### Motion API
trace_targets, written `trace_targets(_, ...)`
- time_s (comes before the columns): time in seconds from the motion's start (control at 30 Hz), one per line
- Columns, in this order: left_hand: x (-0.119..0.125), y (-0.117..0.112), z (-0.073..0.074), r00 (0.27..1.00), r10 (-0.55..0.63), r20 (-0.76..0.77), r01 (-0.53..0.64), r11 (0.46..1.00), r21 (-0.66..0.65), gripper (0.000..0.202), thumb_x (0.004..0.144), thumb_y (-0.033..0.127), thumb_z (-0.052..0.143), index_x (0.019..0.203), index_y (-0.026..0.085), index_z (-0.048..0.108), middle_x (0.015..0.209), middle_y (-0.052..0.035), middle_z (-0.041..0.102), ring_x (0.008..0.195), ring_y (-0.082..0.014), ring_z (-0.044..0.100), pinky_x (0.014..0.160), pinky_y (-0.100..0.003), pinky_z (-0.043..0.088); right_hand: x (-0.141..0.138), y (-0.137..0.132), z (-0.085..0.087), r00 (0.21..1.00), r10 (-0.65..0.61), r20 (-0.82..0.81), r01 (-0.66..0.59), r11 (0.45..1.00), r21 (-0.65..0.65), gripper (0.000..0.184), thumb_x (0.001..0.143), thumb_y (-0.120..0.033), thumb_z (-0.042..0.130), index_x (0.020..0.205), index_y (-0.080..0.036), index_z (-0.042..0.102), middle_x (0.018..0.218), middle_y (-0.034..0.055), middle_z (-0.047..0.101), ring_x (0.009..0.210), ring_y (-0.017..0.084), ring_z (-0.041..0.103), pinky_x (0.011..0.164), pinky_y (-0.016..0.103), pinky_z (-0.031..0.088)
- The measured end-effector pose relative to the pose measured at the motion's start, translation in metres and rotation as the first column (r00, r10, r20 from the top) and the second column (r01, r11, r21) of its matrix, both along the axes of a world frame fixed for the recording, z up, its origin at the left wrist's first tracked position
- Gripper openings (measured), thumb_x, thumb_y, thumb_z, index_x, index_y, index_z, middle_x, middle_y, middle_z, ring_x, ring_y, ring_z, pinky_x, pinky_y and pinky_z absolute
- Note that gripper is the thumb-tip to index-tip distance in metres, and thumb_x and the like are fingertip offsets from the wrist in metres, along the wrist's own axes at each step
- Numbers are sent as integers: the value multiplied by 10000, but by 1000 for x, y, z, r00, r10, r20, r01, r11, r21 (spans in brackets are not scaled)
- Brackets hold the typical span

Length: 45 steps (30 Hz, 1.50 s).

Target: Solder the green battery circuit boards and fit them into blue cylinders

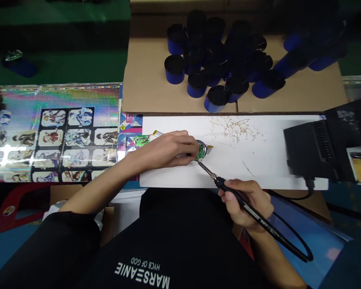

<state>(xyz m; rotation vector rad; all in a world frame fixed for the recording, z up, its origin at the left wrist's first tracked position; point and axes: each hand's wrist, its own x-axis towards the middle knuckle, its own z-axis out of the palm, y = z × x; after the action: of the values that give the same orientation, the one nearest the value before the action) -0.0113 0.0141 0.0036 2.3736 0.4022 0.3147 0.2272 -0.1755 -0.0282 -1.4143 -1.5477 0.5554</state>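
Right hand [246,200] is closed pen-style around one black soldering iron [239,196]. Its long axis runs from lower right up to the left, and its metal tip [206,169] points at one small round green circuit board [202,151]. Left hand [165,150] is pinching that board, with its fingertips [192,145] on the near side. From where I sit, the tip reaches the board's lower edge, but I cannot tell whether they touch.

Both hands work over the white sheet [258,172], with the board left of its middle. One black cord [295,245] trails away from the iron toward the lower right, below the white sheet. At the white sheet's left end lies a second green board [141,140]. Pale clippings [234,128] are scattered across its far half. One black soldering station [309,150] stands on its right end. Left of it lies one holographic printed sheet [54,132]. Beyond it, on cardboard [144,80], stand well over a dozen blue cylinders [174,70] with black tops, too dark to count exactly.
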Motion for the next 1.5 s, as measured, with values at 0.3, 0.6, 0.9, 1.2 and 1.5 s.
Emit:
trace_targets(0.3, 0, 1, 1, 1000, -9, -14, 9, 1000, 2, 187, 1068, 240, 539, 1060, 199, 721, 1178, -95, 750, 1035, -229, 663, 894, -385, 533, 3, 2, -3, 998, -7, 58, 6, 999, 31, 189, 871, -187, 727, 1056, -220, 728, 859, 49, 823, 606, 189, 782, 523, 265, 663)
trace_targets(0.6, 1, 1, 1, 1000, -8, -21, 8, 1000, 15, 163, 1059, 236, 553, 1051, 207, 713, 1178, -88, 748, 1033, -226, 667, 892, -375, 522, 2, 10, 8, 987, 29, 159, -47, 993, 110, 242, 854, -165, 739, 1081, -246, 752, 867, 28, 819, 619, 194, 775, 551, 301, 666)
trace_targets(0.9, 2, 2, 2, 999, -19, -28, 20, 999, 37, 173, 1061, 246, 548, 1046, 205, 716, 1175, -87, 748, 1008, -226, 667, 892, -380, 519, -1, 5, 16, 998, -50, 42, 48, 998, 51, 189, 864, -178, 733, 1044, -234, 749, 784, 21, 799, 555, 190, 752, 492, 294, 642)
trace_targets(1.2, 2, 1, 3, 1000, -8, -10, 8, 999, 44, 192, 1058, 250, 551, 1038, 200, 735, 1147, -89, 757, 965, -218, 669, 865, -377, 523, 14, -2, 0, 939, -294, -178, 305, 952, 37, 165, 896, -292, 749, 1033, -210, 705, 727, 17, 751, 456, 161, 671, 370, 258, 518)
trace_targets(1.5, 2, -7, 8, 999, 17, -40, -6, 965, 263, 206, 1078, 261, 541, 1056, 197, 736, 1147, -63, 793, 978, -214, 677, 838, -353, 512, 40, -8, -38, 885, -446, -135, 454, 890, 32, 229, 907, -323, 757, 1053, -178, 657, 734, 13, 742, 564, 174, 727, 546, 276, 599)
